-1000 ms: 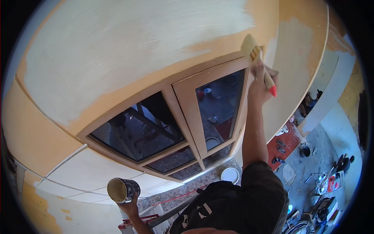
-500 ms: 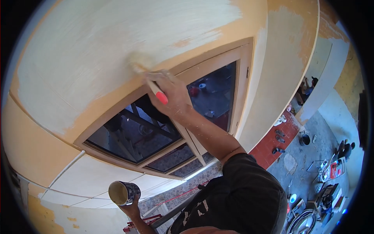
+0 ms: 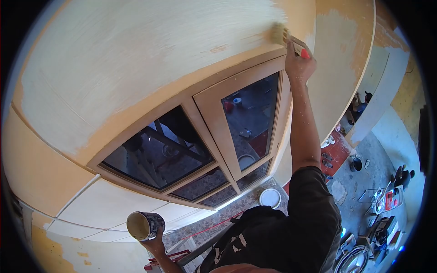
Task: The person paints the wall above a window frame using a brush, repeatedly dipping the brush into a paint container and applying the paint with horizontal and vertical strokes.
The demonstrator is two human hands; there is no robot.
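While left hand (image 3: 154, 243) clasps paint tin (image 3: 144, 225), right hand (image 3: 298, 63) clamps brush (image 3: 285, 38) on wall (image 3: 136, 54).

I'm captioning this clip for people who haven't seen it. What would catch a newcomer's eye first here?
The right hand, raised high at the upper right, presses a paintbrush to the wall where pale fresh paint meets orange. Below it the dark-glassed window fills the middle. At the bottom left the left hand holds an open paint can.
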